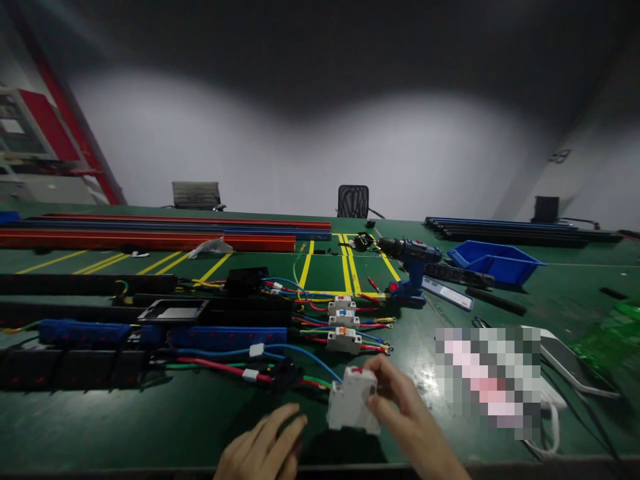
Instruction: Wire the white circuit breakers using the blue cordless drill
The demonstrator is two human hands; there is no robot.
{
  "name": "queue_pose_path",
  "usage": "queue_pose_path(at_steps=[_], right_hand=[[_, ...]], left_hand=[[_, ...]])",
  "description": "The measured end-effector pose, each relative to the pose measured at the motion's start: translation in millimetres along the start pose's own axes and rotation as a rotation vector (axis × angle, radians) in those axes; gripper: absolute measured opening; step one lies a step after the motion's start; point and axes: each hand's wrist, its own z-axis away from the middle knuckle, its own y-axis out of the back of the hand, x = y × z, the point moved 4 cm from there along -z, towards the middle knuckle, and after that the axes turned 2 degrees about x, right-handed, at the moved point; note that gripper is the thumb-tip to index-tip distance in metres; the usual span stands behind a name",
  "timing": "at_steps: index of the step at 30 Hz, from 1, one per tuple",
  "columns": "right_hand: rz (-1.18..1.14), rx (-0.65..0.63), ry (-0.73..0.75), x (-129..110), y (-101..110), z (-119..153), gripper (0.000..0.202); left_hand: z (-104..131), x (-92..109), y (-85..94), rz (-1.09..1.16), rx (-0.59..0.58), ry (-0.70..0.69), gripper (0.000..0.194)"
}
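A white circuit breaker with a red switch is held near the table's front edge by my right hand, its thumb and fingers on the breaker's right side. A blue wire and a red wire run toward the breaker from the left. Just left of it, my left hand has its fingers loosely bent, with nothing visible in them. Behind the held breaker, three similar breakers with wires lie in a row.
A blue drill stands behind, beside a blue bin. Black and blue power strips lie at left. A phone, a cable and green plastic are at right. Long red and blue profiles lie at the back left.
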Motion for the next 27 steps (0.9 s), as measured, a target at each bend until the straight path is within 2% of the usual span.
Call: queue_pose_path(at_steps=[3, 6, 9, 13, 19, 27], right_hand=[[0.18, -0.035, -0.001, 16.7, -21.3, 19.4, 0.013], [0.375, -0.05, 0.061, 24.2, -32.8, 22.2, 0.016], [0.44, -0.03, 0.078, 24.4, -32.8, 15.9, 0.022], [0.457, 0.05, 0.022, 26.2, -22.1, -1.4, 0.018], [0.467, 0.103, 0.041, 33.1, -11.5, -21.9, 0.024], [0.397, 0.137, 0.067, 53.7, -10.0, -24.6, 0.027]], left_hand=[[-11.8, -1.2, -23.2, -0.082, -0.117, 0.09, 0.039], [-17.5, -4.5, -37.6, -0.127, -0.212, 0.132, 0.045], [-24.0, -5.8, -44.3, -0.171, -0.34, 0.228, 0.054], [-37.4, -1.7, -46.0, -0.217, -0.486, 0.339, 0.064], [-55.8, 1.9, -46.3, -0.257, -0.509, 0.382, 0.069], [-59.9, -0.8, -52.0, -0.279, -0.5, 0.353, 0.055]])
